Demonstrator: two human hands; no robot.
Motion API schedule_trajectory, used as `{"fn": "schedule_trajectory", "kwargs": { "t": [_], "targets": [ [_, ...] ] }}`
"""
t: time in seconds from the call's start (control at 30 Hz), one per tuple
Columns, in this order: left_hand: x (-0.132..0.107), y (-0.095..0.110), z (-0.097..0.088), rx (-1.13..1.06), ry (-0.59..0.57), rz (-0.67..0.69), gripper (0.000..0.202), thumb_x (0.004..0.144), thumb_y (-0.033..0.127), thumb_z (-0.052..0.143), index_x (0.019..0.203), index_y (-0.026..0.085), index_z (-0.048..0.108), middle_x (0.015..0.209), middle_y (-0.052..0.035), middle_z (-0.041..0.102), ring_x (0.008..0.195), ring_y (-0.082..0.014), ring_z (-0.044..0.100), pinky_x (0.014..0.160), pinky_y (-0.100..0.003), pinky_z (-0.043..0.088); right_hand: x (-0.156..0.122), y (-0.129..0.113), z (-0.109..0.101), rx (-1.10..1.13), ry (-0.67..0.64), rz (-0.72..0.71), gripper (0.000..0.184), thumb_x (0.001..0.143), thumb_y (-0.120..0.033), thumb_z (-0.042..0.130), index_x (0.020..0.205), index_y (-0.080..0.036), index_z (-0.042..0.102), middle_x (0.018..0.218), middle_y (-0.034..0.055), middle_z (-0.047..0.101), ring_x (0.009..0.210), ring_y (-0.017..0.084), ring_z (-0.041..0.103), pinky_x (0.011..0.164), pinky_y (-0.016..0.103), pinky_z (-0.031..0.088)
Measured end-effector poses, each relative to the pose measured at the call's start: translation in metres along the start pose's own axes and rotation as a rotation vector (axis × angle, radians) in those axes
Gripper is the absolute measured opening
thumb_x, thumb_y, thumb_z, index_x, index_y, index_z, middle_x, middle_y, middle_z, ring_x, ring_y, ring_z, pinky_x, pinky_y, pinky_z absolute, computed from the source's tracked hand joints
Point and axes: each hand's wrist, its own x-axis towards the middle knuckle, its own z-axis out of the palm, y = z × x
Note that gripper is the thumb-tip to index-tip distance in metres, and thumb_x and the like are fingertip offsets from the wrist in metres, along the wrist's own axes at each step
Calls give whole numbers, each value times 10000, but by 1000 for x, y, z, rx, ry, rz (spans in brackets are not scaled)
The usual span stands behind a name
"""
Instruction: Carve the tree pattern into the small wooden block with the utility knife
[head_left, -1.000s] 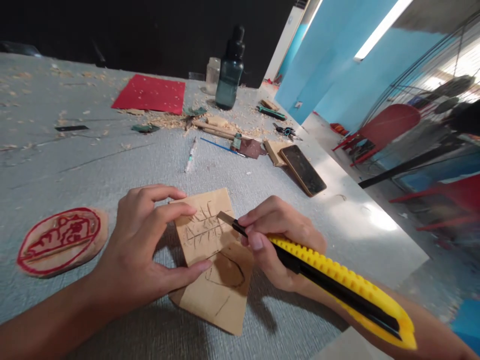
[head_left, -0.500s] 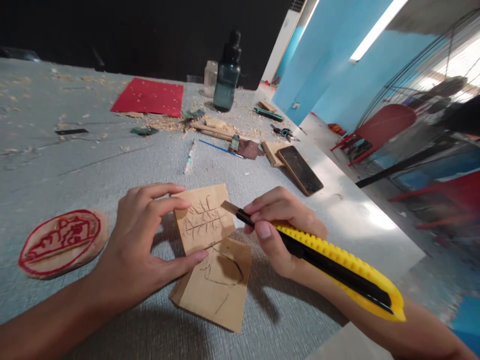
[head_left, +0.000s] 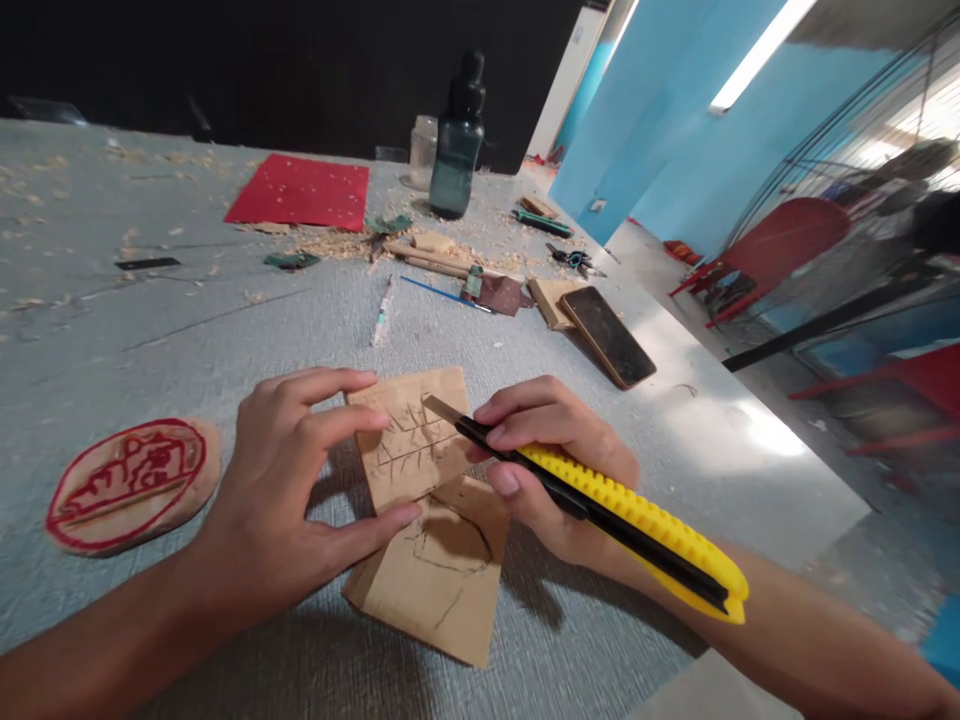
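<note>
A small wooden block (head_left: 410,470) with carved lines on its face is gripped along its left side by my left hand (head_left: 289,480), fingers on the upper edge and thumb at the lower edge. It rests partly over a second wooden block (head_left: 450,600), which bears a drawn curved outline. My right hand (head_left: 559,465) holds a yellow and black utility knife (head_left: 615,515) near its front. The blade lies over the carved marks of the upper block; whether its tip touches the wood I cannot tell.
Left of my arm lies an oval wood piece (head_left: 131,485) with red line work. Farther back are a pen (head_left: 382,312), a phone (head_left: 611,338), a red sheet (head_left: 300,192), a dark bottle (head_left: 456,150), pliers (head_left: 574,260) and scattered wood shavings. The table's right edge slopes away.
My right hand has shifted slightly left with the knife, and the blade has moved from the block's right side toward its middle. My left hand keeps its hold.
</note>
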Motion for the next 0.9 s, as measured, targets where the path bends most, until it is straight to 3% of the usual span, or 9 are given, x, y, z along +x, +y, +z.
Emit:
{"fn": "schedule_trajectory", "kwargs": {
  "t": [0.4,0.7,0.8,0.9],
  "targets": [
    [0,-1,0,-8,-6,-3,505,872,496,795,1314,410,568,1418,-52,601,1292,-385,580,1026,-667,450,2,-5,0,5,30,14,147,903,-99,708,997,-212,699,888,73,758,805,182,749,689,309,640],
    [0,-3,1,-3,-5,15,583,854,563,787,1375,473,542,1411,-28,614,1266,-388,586,991,-660,457,-6,-4,0,178,82,254,111,1015,-249,666,906,-235,651,893,35,715,761,156,726,677,310,623],
    [0,-4,1,12,-2,23,561,837,557,789,1337,442,561,1414,-22,614,1256,-390,597,983,-657,470,-6,-4,1,153,110,178,17,1001,-240,678,987,-239,668,981,53,729,783,164,733,685,326,635],
    [0,-4,1,28,-12,30,505,834,532,776,1274,391,572,1414,-34,605,1248,-393,602,979,-660,477,-2,-6,0,58,73,94,85,958,-169,691,1014,-233,679,981,69,745,841,186,749,713,337,644]
  ]
}}
